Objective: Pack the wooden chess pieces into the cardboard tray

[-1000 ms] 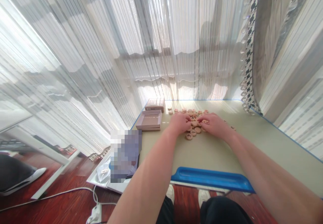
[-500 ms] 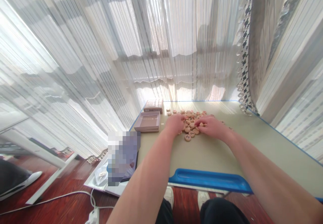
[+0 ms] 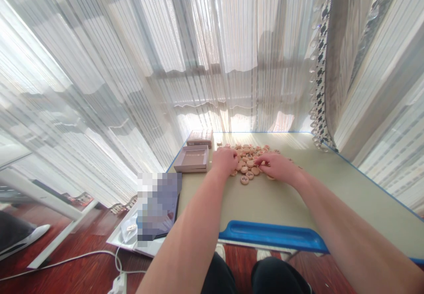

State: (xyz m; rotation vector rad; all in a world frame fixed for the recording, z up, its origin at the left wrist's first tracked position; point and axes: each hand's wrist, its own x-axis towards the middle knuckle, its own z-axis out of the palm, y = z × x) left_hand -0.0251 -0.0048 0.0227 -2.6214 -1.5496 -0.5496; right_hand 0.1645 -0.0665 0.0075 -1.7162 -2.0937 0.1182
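Several round wooden game pieces (image 3: 247, 157) with dark characters lie in a loose pile on the green table top (image 3: 271, 196). My left hand (image 3: 224, 162) rests on the pile's left edge, fingers curled down over the pieces. My right hand (image 3: 277, 166) lies on the right side of the pile, fingertips pinched together among the pieces. What either hand grips is hidden under the fingers. One piece (image 3: 244, 179) sits alone at the near edge of the pile.
An open shallow box (image 3: 192, 159) lies left of the pile, with a second box part (image 3: 200, 138) behind it. A blue tray rim (image 3: 271, 235) runs along the table's near edge. Sheer curtains hang close behind and beside. A cable and socket strip lie on the floor at lower left.
Both hands have shifted slightly leftward over the pile, and the pieces beneath them have been nudged about. The view has drifted a little.
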